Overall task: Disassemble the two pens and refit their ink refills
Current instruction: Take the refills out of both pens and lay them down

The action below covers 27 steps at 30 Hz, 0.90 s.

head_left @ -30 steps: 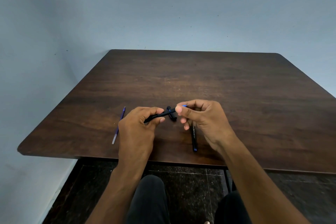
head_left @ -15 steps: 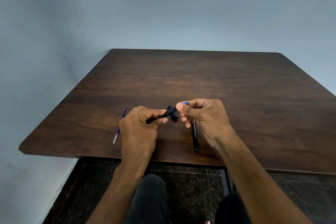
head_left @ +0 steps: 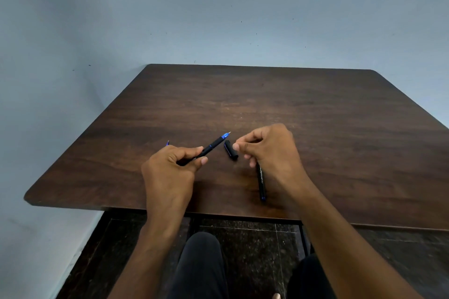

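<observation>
My left hand (head_left: pixel 170 170) grips a black pen (head_left: pixel 209 149) by its rear half. The pen slants up to the right and its blue tip is bare. A black cap (head_left: pixel 231 150) lies on the dark wooden table (head_left: pixel 243 104) just right of the tip. My right hand (head_left: pixel 269 150) hovers beside the cap with loosely curled fingers and holds nothing. A second black pen (head_left: pixel 261 183) lies on the table under that hand, pointing toward the near edge. The end of a blue ink refill (head_left: pixel 167 143) peeks out behind my left hand; the rest is hidden.
The table's near edge (head_left: pixel 170 210) runs just below my wrists, and its left edge slants close to a pale blue wall (head_left: pixel 60 104). My knees in dark trousers (head_left: pixel 201 264) and a dark tiled floor show below.
My right hand has let go of the pen's tip and drawn off to the right. The blue tip now shows free, and my left hand still holds the pen.
</observation>
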### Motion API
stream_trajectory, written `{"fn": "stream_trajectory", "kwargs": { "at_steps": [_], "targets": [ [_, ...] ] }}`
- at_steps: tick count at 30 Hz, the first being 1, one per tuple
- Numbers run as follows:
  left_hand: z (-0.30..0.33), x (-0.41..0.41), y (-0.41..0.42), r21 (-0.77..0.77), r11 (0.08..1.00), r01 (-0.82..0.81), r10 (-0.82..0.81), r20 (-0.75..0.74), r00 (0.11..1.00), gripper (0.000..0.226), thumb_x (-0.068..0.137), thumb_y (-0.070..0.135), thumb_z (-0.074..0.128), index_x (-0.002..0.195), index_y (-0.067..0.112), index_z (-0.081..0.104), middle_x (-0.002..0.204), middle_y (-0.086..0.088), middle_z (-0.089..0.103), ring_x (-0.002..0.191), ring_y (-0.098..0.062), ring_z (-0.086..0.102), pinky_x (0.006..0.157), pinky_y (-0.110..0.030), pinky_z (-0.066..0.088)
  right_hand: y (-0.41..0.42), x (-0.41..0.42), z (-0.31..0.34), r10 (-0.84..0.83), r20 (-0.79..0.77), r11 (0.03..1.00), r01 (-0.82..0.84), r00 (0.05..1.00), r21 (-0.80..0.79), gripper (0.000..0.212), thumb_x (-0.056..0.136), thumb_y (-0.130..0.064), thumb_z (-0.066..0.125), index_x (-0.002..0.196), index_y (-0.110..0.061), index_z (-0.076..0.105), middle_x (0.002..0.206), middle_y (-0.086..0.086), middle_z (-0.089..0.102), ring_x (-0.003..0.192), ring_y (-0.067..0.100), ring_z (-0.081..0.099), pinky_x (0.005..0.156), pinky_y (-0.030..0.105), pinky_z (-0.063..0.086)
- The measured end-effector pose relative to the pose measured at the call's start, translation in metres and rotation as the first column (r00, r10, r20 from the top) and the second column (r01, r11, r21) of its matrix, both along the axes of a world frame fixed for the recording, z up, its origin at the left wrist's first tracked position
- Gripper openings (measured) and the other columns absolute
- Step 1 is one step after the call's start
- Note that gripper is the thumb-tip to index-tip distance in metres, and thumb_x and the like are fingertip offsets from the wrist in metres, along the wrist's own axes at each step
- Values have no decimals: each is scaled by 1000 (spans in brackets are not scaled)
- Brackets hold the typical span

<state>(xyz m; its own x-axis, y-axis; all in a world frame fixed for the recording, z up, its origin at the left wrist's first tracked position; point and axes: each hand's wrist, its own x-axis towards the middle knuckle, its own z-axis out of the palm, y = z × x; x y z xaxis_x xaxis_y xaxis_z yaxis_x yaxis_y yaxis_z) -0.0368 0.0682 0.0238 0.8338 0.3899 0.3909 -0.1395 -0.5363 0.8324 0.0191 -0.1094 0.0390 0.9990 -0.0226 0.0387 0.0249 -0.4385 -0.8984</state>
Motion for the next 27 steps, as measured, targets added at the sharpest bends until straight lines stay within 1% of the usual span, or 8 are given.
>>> {"fn": "stream_trajectory", "kwargs": {
  "at_steps": [2,5,9,13,17,21,24,27],
  "targets": [
    [0,0,2,10,1000,-6,7,-7,1000,28,69,10,88,94,21,80,77,24,66,78,20,60,70,4,39,10,12,7,6,-54,979,-17,999,-202,10,85,-21,82,76,-20,79,64,-1,68,50,8,58,56,22,49],
    [-1,-1,3,22,1000,-16,16,-14,1000,28,70,11,87,96,20,80,76,25,64,78,24,58,69,5,37,29,28,11,-9,-215,901,-85,977,-426,14,89,-29,78,95,-15,79,89,6,69,84,20,66,70,29,50],
    [-3,-1,7,20,999,-29,30,-16,999,28,71,11,87,97,19,80,80,16,69,80,20,59,71,3,38,43,28,1,-81,-106,836,9,991,-549,29,87,-28,80,75,-14,58,68,2,47,59,15,45,60,30,43],
    [-3,0,8,18,1000,-20,20,-6,1000,27,71,9,87,96,17,80,80,17,68,79,21,58,72,3,38,50,26,-4,-93,-57,802,41,994,-596,44,89,-19,78,66,-18,40,68,1,42,55,13,38,46,29,36],
    [-5,1,8,9,1000,-14,15,-9,1000,27,71,8,87,96,17,80,81,15,70,79,20,59,72,3,38,53,30,-1,-85,-162,813,-26,983,-582,42,91,-18,75,70,-16,39,72,2,44,63,16,45,59,33,44],
    [-5,1,8,11,1000,-6,6,-2,1000,27,71,8,87,96,17,80,81,15,69,79,21,59,72,4,38,42,29,-6,-81,-116,925,31,990,-380,11,90,-21,76,92,-11,72,83,2,66,70,13,62,54,24,44],
    [-4,1,7,7,1000,6,-6,-2,1000,28,72,8,86,97,17,80,82,13,71,80,19,59,71,2,40,29,21,-9,-144,-25,989,143,989,-44,4,88,-18,79,88,-19,75,76,-1,71,58,8,63,51,23,50],
    [-4,2,5,14,1000,17,-16,-17,1000,29,72,9,86,98,19,79,80,18,68,80,20,58,71,2,40,21,18,-8,-149,-98,904,176,984,389,6,90,-8,76,88,-9,71,80,13,75,59,18,72,65,37,64]
  ]
}}
